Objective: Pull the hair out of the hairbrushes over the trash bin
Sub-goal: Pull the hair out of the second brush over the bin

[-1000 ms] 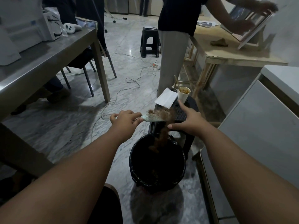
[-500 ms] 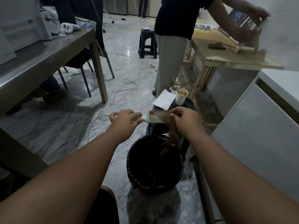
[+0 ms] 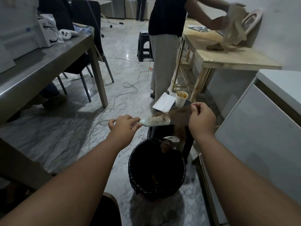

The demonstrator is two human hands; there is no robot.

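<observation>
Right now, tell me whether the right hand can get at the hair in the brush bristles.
Probably yes. The left hand grips only the handle, so the hairbrush bristles face up uncovered, beside the right hand. That hand pinches a hair clump, though.

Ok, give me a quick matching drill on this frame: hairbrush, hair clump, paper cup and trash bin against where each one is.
1 hairbrush
2 hair clump
3 paper cup
4 trash bin

A on the floor
B pinched by the right hand
C handle gripped by the left hand
D standing on the black stool

Pairs: 1-C, 2-B, 3-D, 4-A
</observation>
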